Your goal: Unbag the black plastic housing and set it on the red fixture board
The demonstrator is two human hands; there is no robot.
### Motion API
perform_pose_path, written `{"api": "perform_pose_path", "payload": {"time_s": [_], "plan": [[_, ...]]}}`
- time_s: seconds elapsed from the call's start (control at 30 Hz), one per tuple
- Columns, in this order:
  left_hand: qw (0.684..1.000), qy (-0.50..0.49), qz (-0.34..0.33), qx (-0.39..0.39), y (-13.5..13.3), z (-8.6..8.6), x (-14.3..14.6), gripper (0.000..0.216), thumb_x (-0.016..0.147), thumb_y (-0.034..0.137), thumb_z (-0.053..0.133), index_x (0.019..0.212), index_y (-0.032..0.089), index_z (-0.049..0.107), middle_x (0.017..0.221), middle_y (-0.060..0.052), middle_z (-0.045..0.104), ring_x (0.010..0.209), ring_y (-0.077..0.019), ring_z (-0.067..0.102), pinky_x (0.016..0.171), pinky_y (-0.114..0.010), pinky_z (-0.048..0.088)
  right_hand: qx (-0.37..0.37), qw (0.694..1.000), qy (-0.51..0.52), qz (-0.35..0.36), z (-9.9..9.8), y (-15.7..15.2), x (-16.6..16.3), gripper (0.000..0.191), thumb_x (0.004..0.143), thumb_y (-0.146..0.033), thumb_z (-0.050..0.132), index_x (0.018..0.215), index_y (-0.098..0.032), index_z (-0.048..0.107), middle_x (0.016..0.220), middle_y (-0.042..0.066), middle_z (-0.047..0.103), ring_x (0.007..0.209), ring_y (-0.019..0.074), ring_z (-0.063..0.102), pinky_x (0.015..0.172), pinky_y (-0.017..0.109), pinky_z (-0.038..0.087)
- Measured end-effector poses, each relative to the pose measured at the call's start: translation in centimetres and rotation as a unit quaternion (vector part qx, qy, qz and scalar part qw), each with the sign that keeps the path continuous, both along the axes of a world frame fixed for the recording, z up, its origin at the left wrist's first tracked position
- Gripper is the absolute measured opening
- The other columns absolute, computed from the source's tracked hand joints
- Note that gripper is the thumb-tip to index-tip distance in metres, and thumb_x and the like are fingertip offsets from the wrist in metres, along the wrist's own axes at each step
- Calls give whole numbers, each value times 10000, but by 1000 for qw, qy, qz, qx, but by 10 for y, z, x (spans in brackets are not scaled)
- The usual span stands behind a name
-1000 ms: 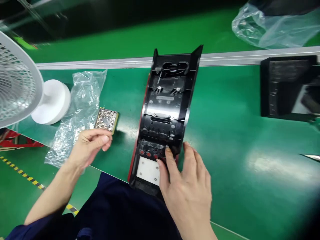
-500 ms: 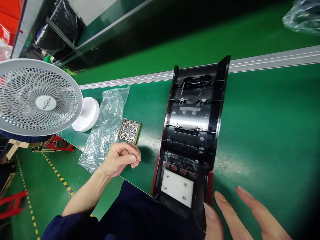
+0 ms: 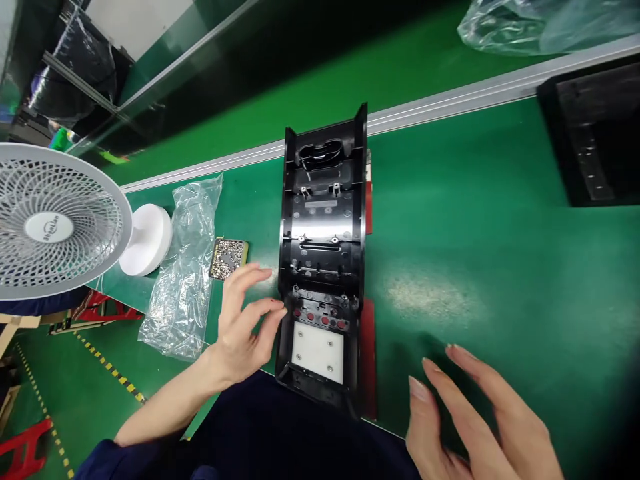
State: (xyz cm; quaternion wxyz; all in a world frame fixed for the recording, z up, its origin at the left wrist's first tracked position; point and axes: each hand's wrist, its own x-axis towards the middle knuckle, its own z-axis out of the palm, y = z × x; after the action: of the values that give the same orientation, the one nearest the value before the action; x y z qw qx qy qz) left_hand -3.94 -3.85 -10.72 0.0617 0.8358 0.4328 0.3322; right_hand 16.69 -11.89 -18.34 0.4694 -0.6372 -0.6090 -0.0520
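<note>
A long black plastic housing (image 3: 323,260) lies with its ribbed inner side up, and a white plate (image 3: 319,351) with screws at its corners sits in its near end. At the housing's left edge is my left hand (image 3: 247,327), thumb and index fingertip pinched together, the other fingers raised. What the pinch holds, if anything, is too small to make out. My right hand (image 3: 480,420) hovers over the table to the right, fingers apart and holding nothing. Left of the housing lies a small tray (image 3: 229,258) of tiny metal parts, just beyond my left fingers.
A white fan (image 3: 50,223) stands at the left on its round base. Beside it lies a clear plastic bag (image 3: 180,280). Red pieces (image 3: 368,353) show under the housing's right side. A black part (image 3: 600,133) lies at the far right, below another clear bag (image 3: 550,27).
My left hand has moved from near the small tray to the housing's left edge, still pinching. The right hand has come away from the housing's near right corner. The view has shifted right.
</note>
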Motion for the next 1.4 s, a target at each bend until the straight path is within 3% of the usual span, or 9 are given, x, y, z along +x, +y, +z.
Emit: {"api": "perform_pose_path", "payload": {"time_s": [0.1, 0.27, 0.57, 0.87, 1.03, 1.2, 1.3, 1.37, 1.4], "plan": [[989, 112, 42, 82, 4, -12, 12, 89, 796, 95, 587, 847, 154, 546, 1332, -134, 393, 1327, -320, 296, 1048, -594, 362, 17, 999, -28, -1, 0, 4, 0, 49, 972, -135, 610, 937, -101, 607, 1096, 90, 542, 877, 222, 587, 742, 293, 512], [976, 196, 67, 61, 10, -25, 23, 74, 796, 72, 568, 823, 129, 530, 1447, -157, 235, 1387, -370, 120, 1065, -655, 300, -7, 999, 14, 31, -7, 1, 2, 37, 963, -97, 606, 989, -73, 597, 1125, 134, 518, 935, 253, 561, 789, 331, 469], [954, 274, 112, 38, 8, -20, 38, 48, 802, 117, 576, 837, 134, 548, 1484, -159, 190, 1394, -390, 89, 1054, -691, 285, -8, 998, 29, 55, -2, -1, 5, 50, 953, -52, 594, 1003, -46, 594, 1129, 164, 508, 974, 272, 546, 799, 341, 463], [968, 238, 48, 69, 1, -18, 21, 227, 760, 10, 563, 938, 150, 546, 1496, -145, 170, 1396, -384, 85, 1048, -688, 276, -10, 998, 33, 56, -6, 1, 4, 50, 936, -35, 608, 981, -45, 589, 1101, 162, 522, 940, 271, 557, 774, 337, 458], [966, 249, 55, 38, 0, -19, 23, 242, 755, -13, 521, 945, 124, 584, 1491, -163, 165, 1388, -405, 85, 1044, -691, 271, -31, 997, 24, 63, 0, 1, 2, 50, 923, 9, 593, 971, -5, 592, 1111, 190, 508, 972, 285, 542, 815, 339, 442], [976, 211, 49, 36, -4, -14, 19, 246, 754, -34, 505, 945, 95, 592, 1473, -196, 191, 1372, -428, 128, 1020, -707, 285, 14, 998, 24, 58, 0, 1, 2, 46, 950, -23, 558, 939, -8, 600, 1077, 178, 526, 938, 247, 552, 809, 309, 444], [993, 114, -5, 37, -21, 0, 17, 257, 744, -53, 509, 959, 60, 591, 1394, -219, 334, 1331, -383, 285, 1034, -627, 363, -15, 994, 94, 44, 4, -2, 6, 80, 964, -82, 550, 982, -56, 623, 1071, 136, 538, 948, 219, 548, 859, 312, 441], [993, 44, -103, -44, -38, 10, 18, 285, 760, -45, 508, 1027, 28, 574, 1278, -211, 472, 1278, -311, 395, 1062, -502, 409, -28, 974, 223, 17, 7, -2, 12, 125, 981, -167, 548, 1042, -94, 629, 1057, 113, 545, 952, 212, 554, 880, 320, 453], [977, 9, -179, -114, -46, 14, 20, 283, 791, -19, 501, 1066, 18, 558, 1234, -195, 515, 1270, -274, 412, 1083, -425, 408, -27, 949, 314, 5, 9, 0, 17, 161, 979, -228, 567, 1069, -106, 622, 1045, 110, 550, 947, 215, 561, 883, 329, 467]]}}
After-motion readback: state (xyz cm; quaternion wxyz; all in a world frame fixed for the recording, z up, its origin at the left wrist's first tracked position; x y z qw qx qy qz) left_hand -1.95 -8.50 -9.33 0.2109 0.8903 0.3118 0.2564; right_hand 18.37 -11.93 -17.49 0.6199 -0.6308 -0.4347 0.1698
